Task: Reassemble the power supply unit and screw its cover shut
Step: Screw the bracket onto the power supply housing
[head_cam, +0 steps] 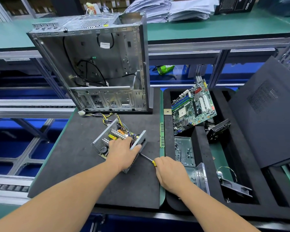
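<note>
The open power supply unit (114,136) lies on the black foam mat (77,164), its circuit board, heat sinks and coils exposed, its yellow and black cable bundle trailing towards the case. My left hand (122,152) grips its near metal wall, thumb over the edge. My right hand (170,173) holds a screwdriver (147,158) with a yellow handle; its shaft points up and left at the unit's lower side. The tip is hidden by the unit and my left hand.
An empty grey computer case (97,64) stands upright behind the unit. A black foam tray (199,136) on the right holds a motherboard (192,108), a metal bracket with screws (184,151), a RAM stick (162,134) and other parts. A black side panel (266,114) leans at far right.
</note>
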